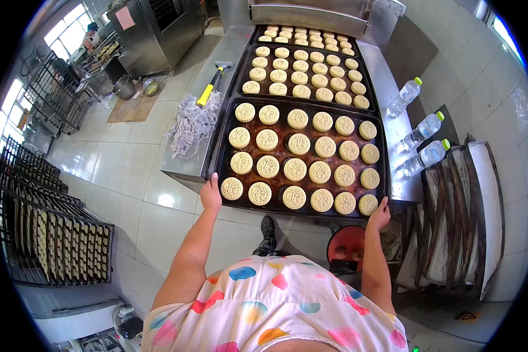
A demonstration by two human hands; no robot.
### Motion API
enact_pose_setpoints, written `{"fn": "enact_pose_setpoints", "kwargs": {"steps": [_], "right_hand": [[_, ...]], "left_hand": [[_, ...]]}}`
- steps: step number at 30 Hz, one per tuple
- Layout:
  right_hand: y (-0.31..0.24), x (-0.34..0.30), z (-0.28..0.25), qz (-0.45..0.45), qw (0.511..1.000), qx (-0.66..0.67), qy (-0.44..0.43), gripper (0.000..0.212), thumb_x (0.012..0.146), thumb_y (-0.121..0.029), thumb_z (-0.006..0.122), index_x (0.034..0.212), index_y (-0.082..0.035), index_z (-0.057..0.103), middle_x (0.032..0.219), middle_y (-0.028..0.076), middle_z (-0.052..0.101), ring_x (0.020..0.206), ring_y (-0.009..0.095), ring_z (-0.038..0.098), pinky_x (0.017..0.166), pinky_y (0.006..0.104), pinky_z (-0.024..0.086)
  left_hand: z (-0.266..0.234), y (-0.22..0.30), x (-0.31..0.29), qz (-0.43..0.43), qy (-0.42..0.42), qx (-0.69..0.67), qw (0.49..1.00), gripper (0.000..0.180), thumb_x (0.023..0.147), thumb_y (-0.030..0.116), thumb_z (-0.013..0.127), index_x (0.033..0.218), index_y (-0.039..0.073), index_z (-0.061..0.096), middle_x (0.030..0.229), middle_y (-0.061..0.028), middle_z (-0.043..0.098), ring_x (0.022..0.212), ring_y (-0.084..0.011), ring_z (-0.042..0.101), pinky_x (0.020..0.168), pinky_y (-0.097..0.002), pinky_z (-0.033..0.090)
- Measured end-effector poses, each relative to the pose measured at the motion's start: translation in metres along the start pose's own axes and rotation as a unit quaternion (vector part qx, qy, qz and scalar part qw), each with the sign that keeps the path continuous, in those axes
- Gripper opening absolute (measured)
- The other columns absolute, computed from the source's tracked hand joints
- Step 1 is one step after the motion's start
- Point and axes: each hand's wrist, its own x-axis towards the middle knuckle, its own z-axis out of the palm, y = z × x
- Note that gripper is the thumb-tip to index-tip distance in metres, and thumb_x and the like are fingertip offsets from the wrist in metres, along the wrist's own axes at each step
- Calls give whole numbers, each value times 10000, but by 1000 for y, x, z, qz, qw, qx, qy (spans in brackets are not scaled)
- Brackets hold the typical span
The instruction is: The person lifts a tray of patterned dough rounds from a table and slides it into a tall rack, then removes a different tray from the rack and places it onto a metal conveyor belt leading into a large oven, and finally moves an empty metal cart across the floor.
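A dark baking tray (219,154) full of several round pale stamped cakes (294,169) lies on a steel table, nearest me. My left hand (210,193) grips its near left corner. My right hand (380,214) grips its near right corner. Both arms reach up from the lower edge. Two more dark trays (241,69) with the same cakes lie behind it in a row.
A mop (193,120) with a yellow handle rests on the table's left part. Three water bottles (423,157) lie at the right. Empty trays (457,217) lean at the right. Racks of trays (53,234) stand on the tiled floor at the left, an oven (152,29) beyond.
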Motion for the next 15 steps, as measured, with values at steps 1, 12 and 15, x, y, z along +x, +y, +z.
{"fn": "enact_pose_setpoints", "kwargs": {"steps": [1, 12, 15], "right_hand": [[-1, -1, 0, 0, 1000, 1, 1, 590, 842, -537, 522, 855, 37, 658, 778, 236, 634, 691, 370, 586, 665, 433, 447], [2, -2, 0, -10, 1000, 18, 5, 586, 846, -515, 535, 834, 60, 646, 765, 226, 635, 664, 343, 578, 657, 417, 446], [1, -2, 0, -13, 1000, 16, 9, 586, 848, -514, 535, 818, 61, 645, 749, 221, 634, 643, 332, 567, 649, 415, 441]], "left_hand": [[0, 0, 0, 1, 3, 1, 1000, 620, 929, 507, 339, 855, -29, 641, 818, -278, 602, 796, -449, 561, 714, -486, 428], [3, -6, 0, 15, 10, 5, 1000, 630, 930, 499, 347, 836, -52, 637, 794, -286, 598, 776, -457, 559, 693, -493, 426], [3, -7, 0, 19, 16, 5, 1000, 630, 929, 497, 351, 828, -54, 638, 785, -286, 597, 768, -455, 562, 688, -492, 427]]}}
